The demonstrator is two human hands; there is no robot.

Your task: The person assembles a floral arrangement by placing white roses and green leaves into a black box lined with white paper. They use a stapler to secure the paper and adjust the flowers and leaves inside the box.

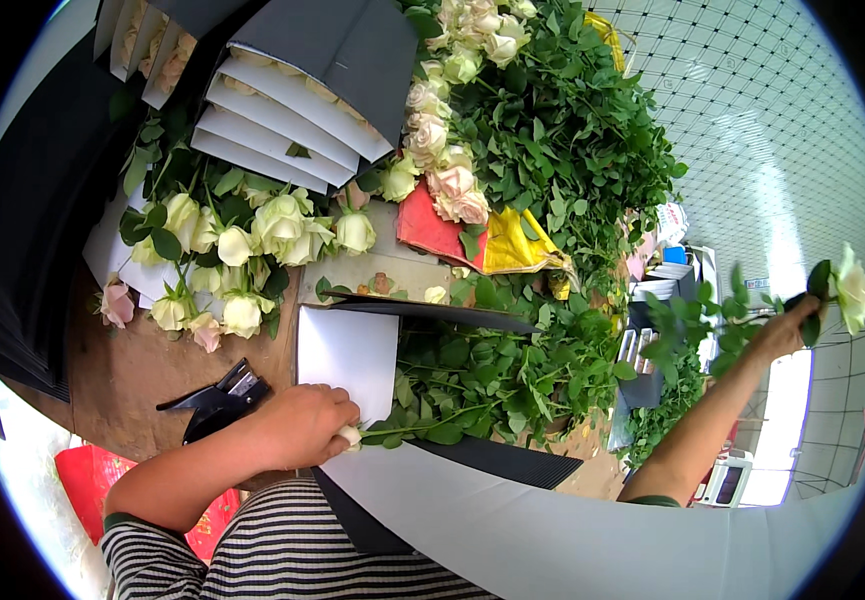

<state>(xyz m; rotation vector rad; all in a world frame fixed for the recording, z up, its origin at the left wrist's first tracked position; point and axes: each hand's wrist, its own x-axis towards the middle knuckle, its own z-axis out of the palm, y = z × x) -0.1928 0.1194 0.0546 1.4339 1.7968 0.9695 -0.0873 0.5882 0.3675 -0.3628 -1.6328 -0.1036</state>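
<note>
At the right, my right hand (788, 328) grips the stem of a white rose (852, 290) just below its bloom and holds it up, away from the table. Its leafy stem (697, 325) hangs back toward the left. My left hand (307, 425) is curled at the edge of a white card sheet (347, 360), with its fingers closed at a small pale rose (351, 437). That rose's green stem runs right across the leaves. Close beside the left wrist lies a black stapler (227, 398).
Cream and pink roses (282, 230) lie at the left and back. Wrapped rose bundles (302, 100) in dark card stand behind them. Green foliage (552, 130) fills the middle and back. A red and yellow wrapper (527, 245) lies there. A large white sheet (552, 540) curves across the front.
</note>
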